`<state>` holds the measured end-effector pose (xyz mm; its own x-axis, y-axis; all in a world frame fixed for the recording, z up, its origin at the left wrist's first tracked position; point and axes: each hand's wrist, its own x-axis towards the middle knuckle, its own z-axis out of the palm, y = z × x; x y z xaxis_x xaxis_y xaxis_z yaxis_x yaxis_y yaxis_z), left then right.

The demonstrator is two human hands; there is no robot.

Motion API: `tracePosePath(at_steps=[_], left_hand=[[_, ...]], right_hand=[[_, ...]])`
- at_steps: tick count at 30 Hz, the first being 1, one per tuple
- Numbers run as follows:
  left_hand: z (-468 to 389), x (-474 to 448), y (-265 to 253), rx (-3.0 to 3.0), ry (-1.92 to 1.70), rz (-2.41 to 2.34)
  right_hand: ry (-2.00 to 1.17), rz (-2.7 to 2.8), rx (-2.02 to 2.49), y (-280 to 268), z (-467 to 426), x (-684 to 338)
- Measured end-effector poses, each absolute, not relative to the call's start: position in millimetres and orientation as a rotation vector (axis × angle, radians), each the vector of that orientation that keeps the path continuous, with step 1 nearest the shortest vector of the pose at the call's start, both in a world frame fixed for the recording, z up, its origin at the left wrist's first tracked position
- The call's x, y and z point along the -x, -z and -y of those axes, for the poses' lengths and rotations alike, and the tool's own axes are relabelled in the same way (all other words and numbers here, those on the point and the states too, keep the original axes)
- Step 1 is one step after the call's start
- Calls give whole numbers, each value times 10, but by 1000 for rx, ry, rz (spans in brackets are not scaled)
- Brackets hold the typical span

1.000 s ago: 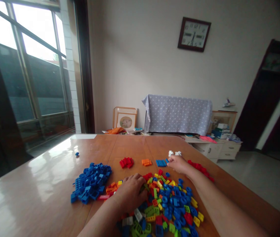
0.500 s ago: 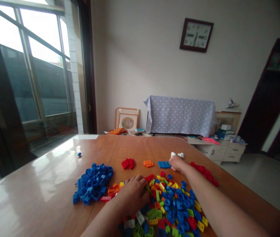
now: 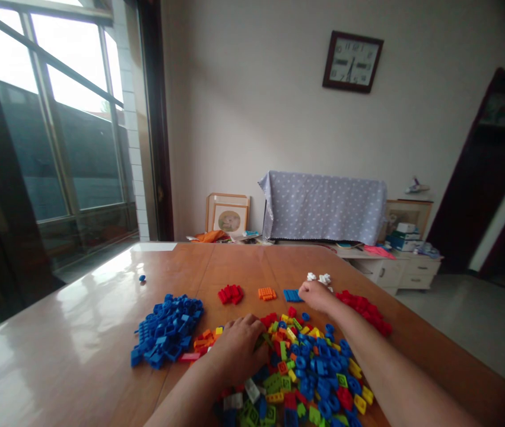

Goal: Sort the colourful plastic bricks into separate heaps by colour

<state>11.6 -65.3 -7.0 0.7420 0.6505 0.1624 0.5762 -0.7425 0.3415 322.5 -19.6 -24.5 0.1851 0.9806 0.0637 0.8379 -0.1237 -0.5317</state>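
The right hand (image 3: 317, 295) is resting nearly closed at the blue row's (image 3: 292, 295) end, any hold hidden; the left hand (image 3: 244, 343) is arching half-curled over mixed bricks (image 3: 318, 367), its grip unclear. The table (image 3: 96, 332) is bearing both; beyond, a drawered cabinet (image 3: 418, 280) is supporting boxes (image 3: 403, 241).

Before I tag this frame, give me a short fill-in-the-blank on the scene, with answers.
1. As the wearer sees it, the large blue heap lies to the ____ of the left hand.
2. Between the small red group and the small blue group sits a group coloured ____.
3. The pieces just beyond the right hand, toward the wall, are coloured ____.
4. Hanging high on that wall is a dark-framed ____.

Missing words: left; orange; white; clock.
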Motion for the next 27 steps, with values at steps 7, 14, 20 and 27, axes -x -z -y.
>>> tracePosePath(at_steps=[7, 14, 20, 27], left_hand=[[643, -121, 95, -2654, -412, -953], [663, -116, 48, -2649, -357, -963], [649, -104, 59, -2648, -366, -948], [616, -118, 99, -2643, -403, -948]], right_hand=[[-266, 1738, 2074, 358, 347, -2916], [-193, 1634, 2076, 290, 438, -3073], [-37, 1366, 2082, 109, 807, -3779], [5, 1152, 2088, 309, 1119, -4229]])
